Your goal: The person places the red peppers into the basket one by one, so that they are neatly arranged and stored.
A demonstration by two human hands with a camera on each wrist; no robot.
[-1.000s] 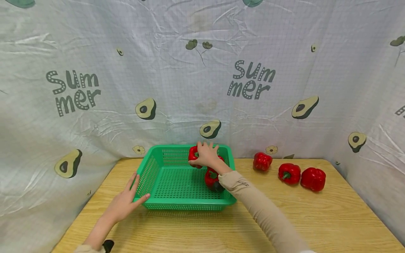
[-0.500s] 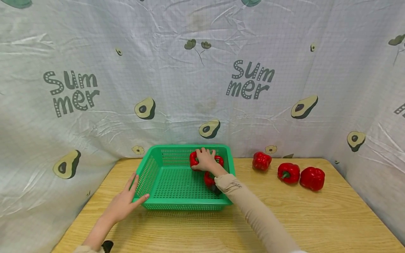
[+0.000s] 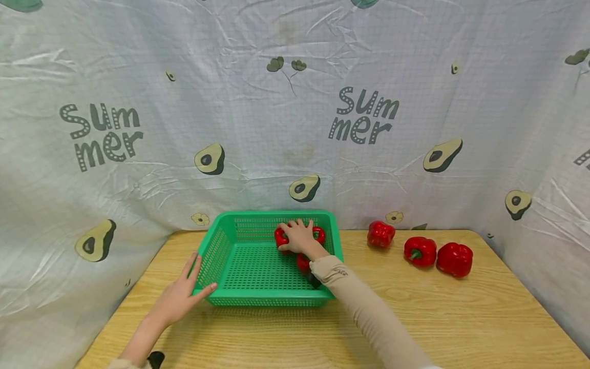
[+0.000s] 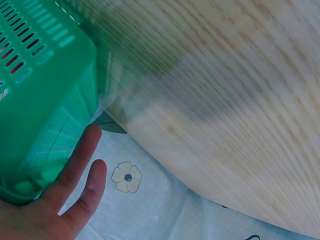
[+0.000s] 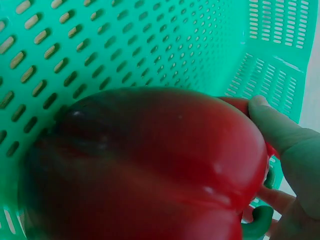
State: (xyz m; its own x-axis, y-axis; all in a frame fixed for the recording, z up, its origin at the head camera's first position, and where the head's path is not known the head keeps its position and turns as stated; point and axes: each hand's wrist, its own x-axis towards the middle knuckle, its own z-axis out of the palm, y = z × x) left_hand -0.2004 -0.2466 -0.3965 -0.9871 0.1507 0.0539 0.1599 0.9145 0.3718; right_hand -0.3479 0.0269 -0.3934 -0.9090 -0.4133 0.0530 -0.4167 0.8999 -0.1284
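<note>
right hand (image 3: 299, 237) lowered pepper (image 3: 282, 238) into basket (image 3: 216, 256), fingers curled round it; left hand (image 3: 182, 297) flat on basket corner

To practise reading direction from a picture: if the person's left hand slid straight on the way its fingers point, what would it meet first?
The left hand already touches the green basket at its near left corner; its fingers point along that side, so it would probably rub along the wall. Depth is unclear.

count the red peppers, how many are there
5 or 6: three on the table right of the basket at; two or three inside, partly hidden by the right hand.
</note>
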